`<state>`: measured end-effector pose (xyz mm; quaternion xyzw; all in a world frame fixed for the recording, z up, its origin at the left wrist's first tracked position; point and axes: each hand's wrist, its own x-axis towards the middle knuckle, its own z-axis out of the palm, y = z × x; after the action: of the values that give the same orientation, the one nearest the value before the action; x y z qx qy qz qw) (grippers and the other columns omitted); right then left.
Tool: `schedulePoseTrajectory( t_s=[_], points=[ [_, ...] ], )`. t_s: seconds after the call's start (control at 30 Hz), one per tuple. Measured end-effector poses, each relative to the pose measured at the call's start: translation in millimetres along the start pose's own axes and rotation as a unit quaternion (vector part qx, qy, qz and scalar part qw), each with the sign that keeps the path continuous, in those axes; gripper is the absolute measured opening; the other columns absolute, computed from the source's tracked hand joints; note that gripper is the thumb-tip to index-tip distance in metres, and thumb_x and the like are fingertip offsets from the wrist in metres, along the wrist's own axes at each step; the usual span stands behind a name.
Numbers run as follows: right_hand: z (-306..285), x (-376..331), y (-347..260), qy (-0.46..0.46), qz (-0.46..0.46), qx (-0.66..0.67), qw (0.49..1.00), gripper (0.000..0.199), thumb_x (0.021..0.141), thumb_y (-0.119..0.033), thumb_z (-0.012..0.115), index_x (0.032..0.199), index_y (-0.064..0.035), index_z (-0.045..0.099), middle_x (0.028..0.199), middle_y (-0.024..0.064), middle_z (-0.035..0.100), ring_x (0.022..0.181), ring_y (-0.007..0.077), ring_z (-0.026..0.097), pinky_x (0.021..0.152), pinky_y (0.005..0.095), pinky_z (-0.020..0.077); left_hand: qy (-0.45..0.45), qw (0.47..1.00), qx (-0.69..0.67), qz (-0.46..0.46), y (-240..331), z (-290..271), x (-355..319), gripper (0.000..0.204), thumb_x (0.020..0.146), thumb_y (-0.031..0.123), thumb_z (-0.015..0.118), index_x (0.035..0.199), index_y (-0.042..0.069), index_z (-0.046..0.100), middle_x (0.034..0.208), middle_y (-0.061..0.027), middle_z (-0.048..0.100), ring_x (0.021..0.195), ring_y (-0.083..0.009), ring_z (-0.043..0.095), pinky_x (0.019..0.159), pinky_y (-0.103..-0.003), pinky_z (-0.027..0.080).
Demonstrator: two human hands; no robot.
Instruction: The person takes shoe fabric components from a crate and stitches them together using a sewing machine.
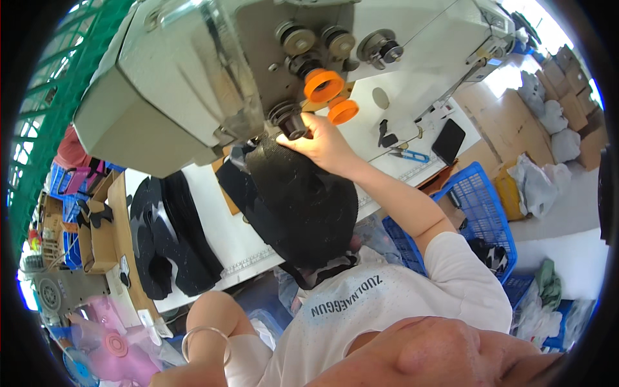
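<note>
My right hand (325, 147) is up at the sewing machine (187, 77), beside its needle area. Its thumb lies on the edge of a black mesh fabric piece (303, 206), with the fingers curled around behind and partly hidden by a dark knob. The fabric hangs over the table edge toward my lap. At the lower left my left arm is bent, a bangle (187, 345) around it. Only the start of my left hand (187, 377) shows at the lower edge, its fingers out of sight. Black cut fabric pieces (171, 238) lie stacked on the table at left.
Blue-handled thread snips (412, 156) and a black phone (449, 142) lie on the white table (242, 248) at right. A blue plastic basket (480, 206) stands beside me. Pink fan blades (116, 345) are at the lower left, and plastic bags (538, 187) and cartons sit far right.
</note>
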<state>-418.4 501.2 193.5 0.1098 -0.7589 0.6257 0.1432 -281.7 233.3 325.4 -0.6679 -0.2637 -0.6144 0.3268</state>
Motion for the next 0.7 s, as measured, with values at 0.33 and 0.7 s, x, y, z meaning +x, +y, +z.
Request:
schedulePoseTrajectory(
  t_s=[0.33,0.7],
  points=[
    [-7.4,-9.4,-7.2,-0.012,0.04,-0.029,0.999,0.034,0.086,-0.025,0.072,0.109,-0.0003,0.066,0.107,0.0107,0.069,0.101,0.02,0.064,0.091,0.033,0.0474,-0.023,0.894,0.347,0.283,-31.1,9.5,-103.7,0.022,0.083,0.017,0.069,0.076,0.005,0.052,0.049,-0.0056,0.042,0.036,-0.0185,0.041,0.036,-0.031,0.019],
    [-12.4,-14.4,-6.2,-0.062,0.108,0.043,0.991,0.024,0.09,-0.016,0.068,0.111,-0.0058,0.061,0.072,-0.0081,0.054,0.055,-0.001,0.045,0.047,0.0177,0.0358,-0.321,0.728,0.577,-0.188,-114.6,-39.5,-160.3,0.031,0.074,0.006,0.069,0.105,0.005,0.073,0.11,-0.0067,0.068,0.11,-0.0261,0.065,0.096,-0.04,0.054]
  ],
)
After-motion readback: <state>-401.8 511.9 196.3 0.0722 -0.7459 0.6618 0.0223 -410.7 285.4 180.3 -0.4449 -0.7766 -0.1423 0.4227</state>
